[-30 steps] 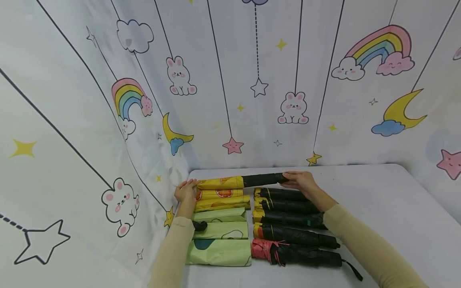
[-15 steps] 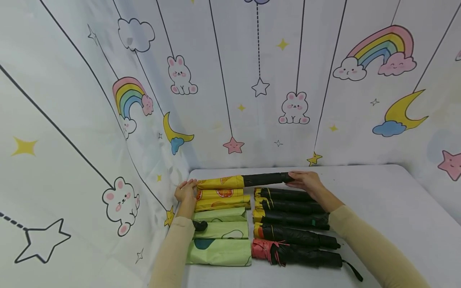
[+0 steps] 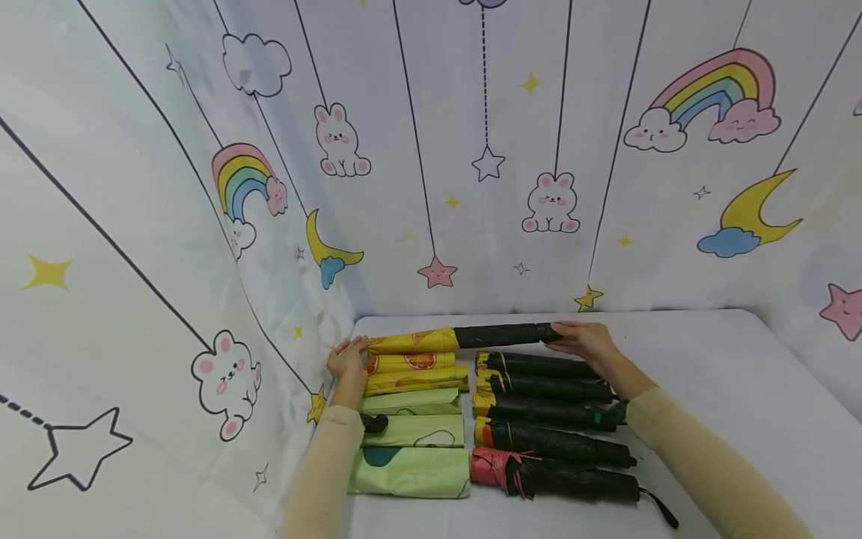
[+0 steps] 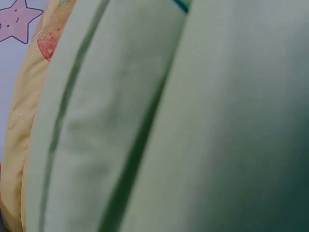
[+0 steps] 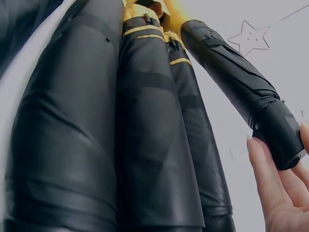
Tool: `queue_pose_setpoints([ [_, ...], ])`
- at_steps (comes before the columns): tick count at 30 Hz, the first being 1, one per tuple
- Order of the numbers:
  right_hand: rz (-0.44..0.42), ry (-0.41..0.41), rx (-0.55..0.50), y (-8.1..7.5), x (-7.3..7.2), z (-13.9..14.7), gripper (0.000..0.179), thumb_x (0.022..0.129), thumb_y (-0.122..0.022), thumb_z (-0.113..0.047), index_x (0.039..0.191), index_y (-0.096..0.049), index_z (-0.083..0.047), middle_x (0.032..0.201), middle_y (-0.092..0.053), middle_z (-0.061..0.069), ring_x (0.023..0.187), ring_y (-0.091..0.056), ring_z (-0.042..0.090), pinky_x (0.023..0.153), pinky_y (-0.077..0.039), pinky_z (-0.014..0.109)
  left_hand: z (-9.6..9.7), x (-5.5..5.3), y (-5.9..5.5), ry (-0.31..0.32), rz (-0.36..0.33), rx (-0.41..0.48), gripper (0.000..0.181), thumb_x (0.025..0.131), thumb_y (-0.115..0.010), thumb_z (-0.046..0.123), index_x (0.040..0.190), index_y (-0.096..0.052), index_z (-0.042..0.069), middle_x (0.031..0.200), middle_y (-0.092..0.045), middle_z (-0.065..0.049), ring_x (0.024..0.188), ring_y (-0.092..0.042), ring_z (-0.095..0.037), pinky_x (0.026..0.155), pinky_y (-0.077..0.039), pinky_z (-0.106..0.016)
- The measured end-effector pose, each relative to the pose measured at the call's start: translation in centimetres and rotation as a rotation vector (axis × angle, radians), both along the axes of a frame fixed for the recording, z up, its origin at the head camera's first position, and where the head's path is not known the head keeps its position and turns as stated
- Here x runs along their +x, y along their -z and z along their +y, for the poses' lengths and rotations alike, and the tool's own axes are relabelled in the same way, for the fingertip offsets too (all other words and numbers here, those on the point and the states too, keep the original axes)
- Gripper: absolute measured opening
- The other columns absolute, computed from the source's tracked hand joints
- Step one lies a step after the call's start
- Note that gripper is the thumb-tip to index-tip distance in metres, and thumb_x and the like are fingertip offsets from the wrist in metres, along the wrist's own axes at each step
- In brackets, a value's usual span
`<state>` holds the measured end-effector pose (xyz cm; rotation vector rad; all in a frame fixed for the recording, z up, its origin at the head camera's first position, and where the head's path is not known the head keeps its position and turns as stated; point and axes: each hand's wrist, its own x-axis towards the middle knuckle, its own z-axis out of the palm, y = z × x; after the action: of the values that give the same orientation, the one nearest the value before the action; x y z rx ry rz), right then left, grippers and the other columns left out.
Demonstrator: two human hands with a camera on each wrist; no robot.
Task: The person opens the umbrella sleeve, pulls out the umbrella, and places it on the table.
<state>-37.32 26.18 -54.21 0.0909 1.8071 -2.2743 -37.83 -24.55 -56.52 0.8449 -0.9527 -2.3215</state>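
At the back of the table, a folded black umbrella (image 3: 498, 335) sticks out of a yellow sleeve (image 3: 411, 342) printed with orange slices. My left hand (image 3: 347, 358) grips the sleeve's left end. At the other end my right hand (image 3: 586, 344) holds the umbrella's tip; the right wrist view shows thumb and fingers around its black end piece (image 5: 280, 140). Just in front lie two more yellow sleeves, the nearer one (image 3: 414, 380) slightly crooked. Green sleeve cloth (image 4: 111, 106) fills the left wrist view, hiding the left hand there.
Several green sleeves (image 3: 417, 473) lie in a column at left front, a small black piece (image 3: 374, 424) among them. Right of them, several folded black umbrellas (image 3: 545, 410) lie in a row. The nearest umbrella (image 3: 572, 479) has red cloth and a strap. A printed curtain (image 3: 404, 150) stands behind.
My right hand has moved steadily to the right, and more of the black umbrella shows between it and the yellow sleeve. My left hand has stayed at the sleeve's end.
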Motion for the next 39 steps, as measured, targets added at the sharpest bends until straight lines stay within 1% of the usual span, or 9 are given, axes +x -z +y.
queue_pose_setpoints([
  [2,0.001,0.002,-0.003,0.1,-0.1,0.4,0.061,0.097,-0.076,-0.015,0.145,-0.049,0.013,0.102,-0.078,0.003,0.097,-0.078,0.025,0.105,-0.05,0.054,0.0,0.1,0.0,0.01,-0.018,-0.02,0.021,0.103,-0.055,-0.007,0.123,-0.055,-0.005,0.118,-0.07,-0.029,0.105,-0.075,-0.035,0.089,-0.063,-0.041],
  [7,-0.012,0.015,-0.008,0.2,-0.2,1.3,0.056,0.097,-0.076,-0.015,0.142,-0.054,0.011,0.102,-0.078,0.003,0.097,-0.078,0.026,0.108,-0.046,0.056,-0.1,0.3,0.1,0.047,-0.078,-0.082,0.036,0.091,-0.07,-0.013,0.12,-0.057,0.004,0.123,-0.072,-0.023,0.102,-0.077,-0.028,0.091,-0.061,-0.037],
  [13,-0.021,0.015,-0.009,-0.2,0.1,2.0,0.046,0.097,-0.076,-0.013,0.136,-0.06,0.007,0.102,-0.079,0.005,0.099,-0.077,0.029,0.108,-0.046,0.056,-0.1,0.4,0.1,0.067,-0.089,-0.11,0.045,0.088,-0.074,-0.014,0.126,-0.055,0.004,0.119,-0.074,-0.019,0.102,-0.076,-0.026,0.09,-0.062,-0.033],
  [19,-0.025,0.001,-0.019,-0.9,0.8,2.7,0.052,0.1,-0.072,-0.01,0.143,-0.051,0.011,0.106,-0.078,0.007,0.102,-0.076,0.032,0.107,-0.047,0.057,0.0,0.5,0.1,0.097,-0.08,-0.143,0.051,0.087,-0.075,-0.015,0.129,-0.053,0.002,0.13,-0.068,-0.025,0.107,-0.075,-0.027,0.089,-0.061,-0.031],
  [22,-0.034,0.006,-0.009,-0.9,1.1,3.1,0.049,0.101,-0.071,-0.01,0.141,-0.054,0.01,0.106,-0.078,0.007,0.103,-0.076,0.032,0.11,-0.043,0.059,0.1,0.6,0.1,0.113,-0.083,-0.166,0.048,0.088,-0.075,-0.014,0.128,-0.053,0.002,0.13,-0.068,-0.024,0.109,-0.074,-0.028,0.091,-0.061,-0.032],
  [26,-0.033,0.021,-0.008,-0.5,1.0,4.0,0.043,0.1,-0.073,-0.011,0.136,-0.06,0.008,0.104,-0.078,0.007,0.103,-0.076,0.033,0.107,-0.046,0.057,0.2,0.6,0.1,0.125,-0.082,-0.181,0.045,0.088,-0.075,-0.013,0.125,-0.054,0.003,0.127,-0.07,-0.023,0.11,-0.073,-0.029,0.092,-0.061,-0.034],
  [31,-0.017,0.023,-0.018,0.4,0.8,5.2,0.051,0.101,-0.071,-0.011,0.143,-0.052,0.011,0.104,-0.079,0.005,0.1,-0.077,0.03,0.098,-0.056,0.049,0.2,0.5,0.1,0.128,-0.074,-0.176,0.044,0.088,-0.075,-0.013,0.122,-0.054,0.004,0.129,-0.069,-0.025,0.11,-0.074,-0.03,0.09,-0.062,-0.034],
  [35,-0.007,0.021,-0.004,1.2,0.7,5.7,0.052,0.102,-0.069,-0.011,0.146,-0.05,0.01,0.104,-0.078,0.003,0.099,-0.077,0.027,0.103,-0.051,0.052,0.1,0.5,0.2,0.128,-0.076,-0.174,0.043,0.089,-0.075,-0.013,0.122,-0.054,0.004,0.129,-0.068,-0.026,0.111,-0.073,-0.029,0.089,-0.062,-0.033],
  [39,-0.004,0.015,0.009,1.8,0.7,6.4,0.036,0.102,-0.07,-0.012,0.134,-0.06,0.002,0.104,-0.078,0.002,0.099,-0.077,0.026,0.108,-0.046,0.054,0.1,0.5,0.2,0.135,-0.08,-0.175,0.043,0.088,-0.076,-0.013,0.121,-0.054,0.004,0.127,-0.069,-0.025,0.111,-0.073,-0.03,0.089,-0.062,-0.033],
])
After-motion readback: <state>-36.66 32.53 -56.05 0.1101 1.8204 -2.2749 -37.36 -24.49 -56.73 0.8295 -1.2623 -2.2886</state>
